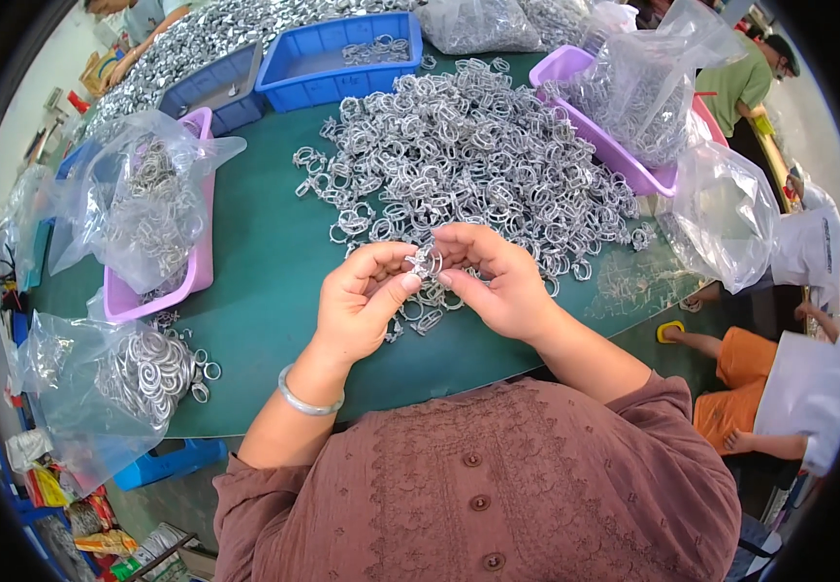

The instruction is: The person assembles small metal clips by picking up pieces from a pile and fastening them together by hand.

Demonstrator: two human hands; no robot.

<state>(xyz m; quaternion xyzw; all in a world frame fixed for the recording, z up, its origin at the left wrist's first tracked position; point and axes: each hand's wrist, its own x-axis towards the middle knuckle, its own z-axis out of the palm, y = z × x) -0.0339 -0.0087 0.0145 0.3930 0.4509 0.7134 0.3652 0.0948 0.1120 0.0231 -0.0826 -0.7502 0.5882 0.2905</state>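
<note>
A small silvery metal ring piece is held between my two hands at the near edge of a big heap. My left hand pinches it from the left with thumb and fingers. From the right, my right hand grips the same piece, its thumb below and fingers above. The fingers partly cover the piece, so its exact kind is hard to make out. Just beyond my hands lies the heap of similar metal ring pieces, spread over the green tabletop.
Blue trays stand at the back. Purple baskets with bagged pieces stand left and right. An open plastic bag with metal rings lies front left. Other people sit or stand at the far left and right.
</note>
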